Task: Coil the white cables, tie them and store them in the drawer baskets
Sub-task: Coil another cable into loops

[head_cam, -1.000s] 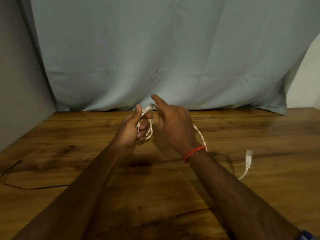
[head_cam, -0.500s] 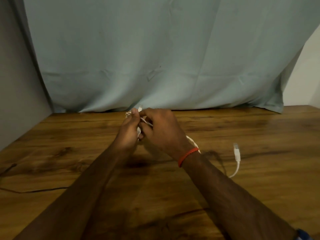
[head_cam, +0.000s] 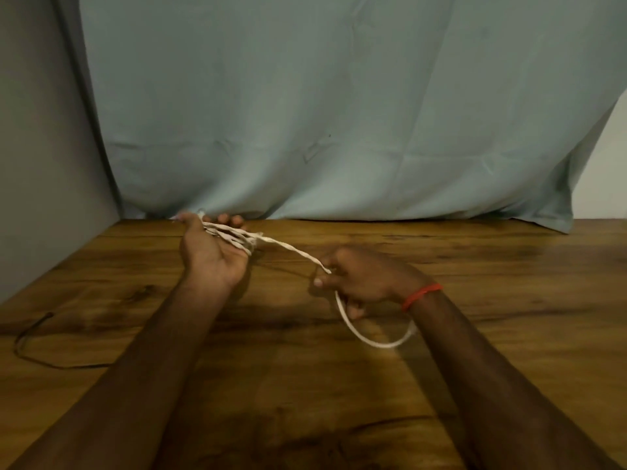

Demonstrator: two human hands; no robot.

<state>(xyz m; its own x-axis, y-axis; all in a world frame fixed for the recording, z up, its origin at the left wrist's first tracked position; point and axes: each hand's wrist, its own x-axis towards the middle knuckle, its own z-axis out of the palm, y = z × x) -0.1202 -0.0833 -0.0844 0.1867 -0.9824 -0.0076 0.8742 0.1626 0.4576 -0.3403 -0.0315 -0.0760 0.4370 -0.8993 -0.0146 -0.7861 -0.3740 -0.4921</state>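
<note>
A white cable point(head_cam: 291, 250) is wound in several loops across my left hand point(head_cam: 212, 252), which is palm up near the back of the wooden table point(head_cam: 509, 317) with its thumb and fingers curled round the loops. From there one strand runs taut down and right to my right hand point(head_cam: 359, 279), which pinches it. Below that hand the cable hangs in a loop point(head_cam: 373, 344) under my wrist. The cable's end plug is hidden. No drawer baskets are in view.
A thin dark cord point(head_cam: 30, 347) lies on the table at the left edge. A pale blue cloth point(head_cam: 339, 113) hangs behind the table. A grey wall point(head_cam: 40, 164) borders the left side. A red band point(head_cam: 420, 295) circles my right wrist.
My hands have drawn apart. The right hand moved right and toward me, pulling a strand taut from the loops on the left hand. The plug lying on the table has gone from view.
</note>
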